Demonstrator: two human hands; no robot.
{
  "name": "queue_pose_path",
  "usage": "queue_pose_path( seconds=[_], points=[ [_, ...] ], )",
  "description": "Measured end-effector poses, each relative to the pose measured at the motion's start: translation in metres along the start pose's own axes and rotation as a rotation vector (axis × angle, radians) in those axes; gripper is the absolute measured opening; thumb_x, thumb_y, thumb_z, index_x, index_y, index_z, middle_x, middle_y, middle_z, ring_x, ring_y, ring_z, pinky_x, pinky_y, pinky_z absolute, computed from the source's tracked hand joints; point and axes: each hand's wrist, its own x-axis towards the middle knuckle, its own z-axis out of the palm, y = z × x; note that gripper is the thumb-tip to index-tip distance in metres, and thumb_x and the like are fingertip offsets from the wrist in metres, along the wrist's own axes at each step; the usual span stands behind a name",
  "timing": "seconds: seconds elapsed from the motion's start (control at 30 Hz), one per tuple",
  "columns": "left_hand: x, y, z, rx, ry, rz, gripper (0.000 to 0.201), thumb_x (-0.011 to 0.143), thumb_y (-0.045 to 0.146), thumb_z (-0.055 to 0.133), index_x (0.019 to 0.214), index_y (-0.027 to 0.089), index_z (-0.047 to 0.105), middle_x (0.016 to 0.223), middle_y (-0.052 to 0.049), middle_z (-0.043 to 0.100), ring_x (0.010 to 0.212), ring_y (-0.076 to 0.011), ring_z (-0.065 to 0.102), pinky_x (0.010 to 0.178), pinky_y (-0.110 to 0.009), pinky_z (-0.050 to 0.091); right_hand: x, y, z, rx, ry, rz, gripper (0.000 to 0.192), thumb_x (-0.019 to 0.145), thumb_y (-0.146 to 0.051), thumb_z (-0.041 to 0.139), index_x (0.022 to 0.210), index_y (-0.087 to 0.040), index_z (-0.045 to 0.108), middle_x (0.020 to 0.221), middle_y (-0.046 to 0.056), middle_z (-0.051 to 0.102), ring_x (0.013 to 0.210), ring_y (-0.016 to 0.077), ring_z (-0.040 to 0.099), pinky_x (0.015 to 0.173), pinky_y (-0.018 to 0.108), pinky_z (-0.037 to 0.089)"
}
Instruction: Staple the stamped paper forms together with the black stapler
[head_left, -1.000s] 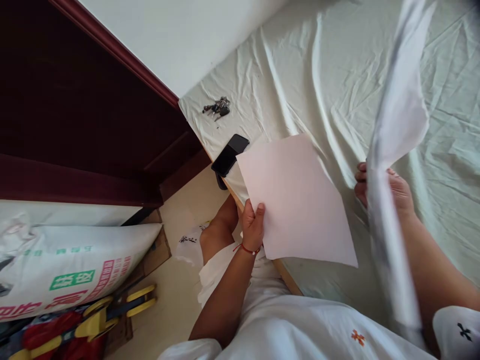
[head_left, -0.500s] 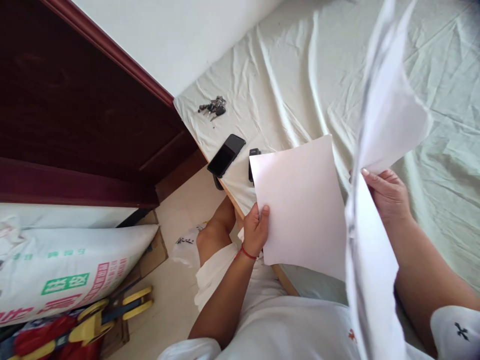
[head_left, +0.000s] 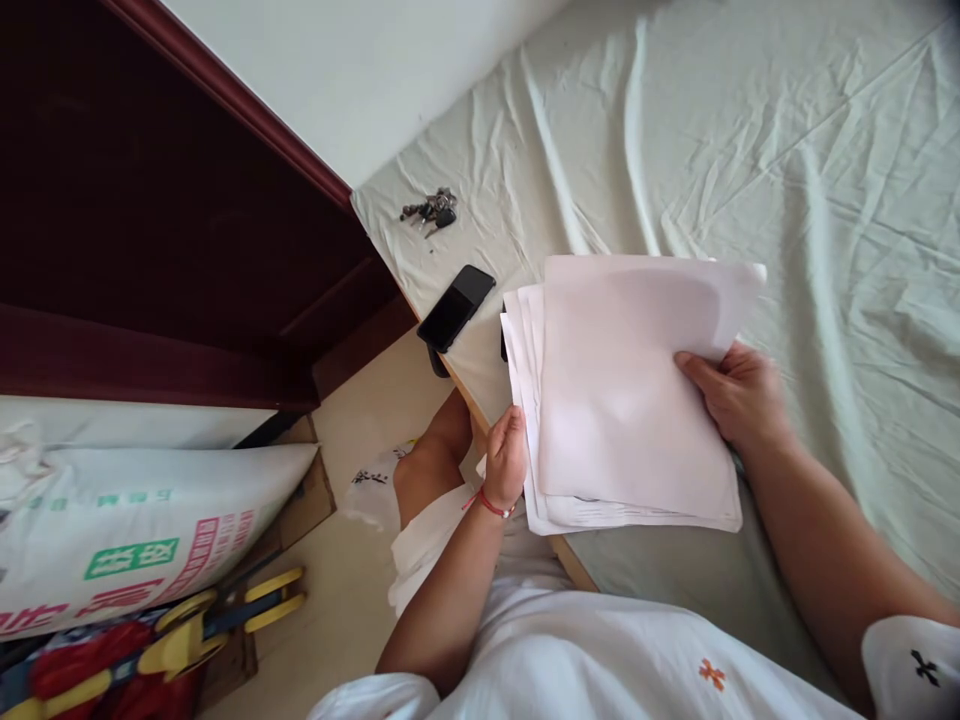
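papers (head_left: pixel 630 390) white | sheet (head_left: pixel 787 150) pale green | phone (head_left: pixel 456 307) black

The stack of papers (head_left: pixel 630 390) lay over the near left corner of the bed (head_left: pixel 750 150). The left hand (head_left: pixel 504 460) held the stack's left edge, the right hand (head_left: pixel 739 395) its right edge. Just left of the stack, a phone (head_left: pixel 456 307) lay on the bed's edge, partly overhanging it. Behind the phone, farther from the stack, a bunch of keys (head_left: pixel 429 211) lay on the bed near the wall (head_left: pixel 360 70). Well left of the stack, below the bed, a sack (head_left: pixel 142 520) lay on the floor (head_left: pixel 352 580).
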Motion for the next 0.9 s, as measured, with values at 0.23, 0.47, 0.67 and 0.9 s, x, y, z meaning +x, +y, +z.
queue_pose_path(
  seconds=[0.23, 0.47, 0.67, 0.9],
  points=[
    [0.0, -0.012, -0.003, 0.016, 0.054, -0.048, 0.047, 0.085, 0.065, 0.074, 0.069, 0.022, 0.063, 0.071, 0.0, 0.056, 0.077, -0.019, 0.056, 0.075, -0.03, 0.049, 0.002, 0.004, 0.002, 0.062, -0.015, 0.06, 0.023, 0.072, -0.037, 0.088, 0.088, -0.024, 0.079, 0.073, -0.001, 0.075, 0.057, 0.0176, 0.066, 0.046, 0.027, 0.054],
    [0.0, -0.008, -0.001, 0.043, 0.034, -0.058, 0.046, 0.085, 0.067, 0.072, 0.075, 0.021, 0.067, 0.075, -0.002, 0.061, 0.08, -0.0199, 0.059, 0.077, -0.03, 0.05, -0.001, -0.001, 0.0, 0.025, -0.049, 0.105, 0.025, 0.073, -0.037, 0.087, 0.089, -0.021, 0.077, 0.076, 0.001, 0.076, 0.057, 0.0183, 0.068, 0.045, 0.027, 0.054],
    [-0.002, 0.006, 0.004, 0.152, -0.079, -0.011, 0.047, 0.095, 0.065, 0.061, 0.089, 0.019, 0.072, 0.084, -0.003, 0.068, 0.087, -0.0201, 0.062, 0.085, -0.028, 0.05, -0.006, -0.012, 0.003, -0.023, -0.054, 0.156, 0.024, 0.073, -0.033, 0.084, 0.091, -0.019, 0.075, 0.073, 0.001, 0.074, 0.057, 0.0173, 0.068, 0.044, 0.024, 0.052],
    [-0.003, 0.009, 0.005, 0.157, -0.085, -0.016, 0.048, 0.097, 0.063, 0.057, 0.078, 0.02, 0.064, 0.075, -0.001, 0.058, 0.081, -0.0174, 0.055, 0.079, -0.025, 0.047, -0.005, -0.007, 0.004, 0.003, -0.078, 0.163, 0.025, 0.073, -0.034, 0.084, 0.091, -0.019, 0.075, 0.071, 0.0, 0.073, 0.058, 0.0179, 0.068, 0.045, 0.024, 0.054]
  ],
)
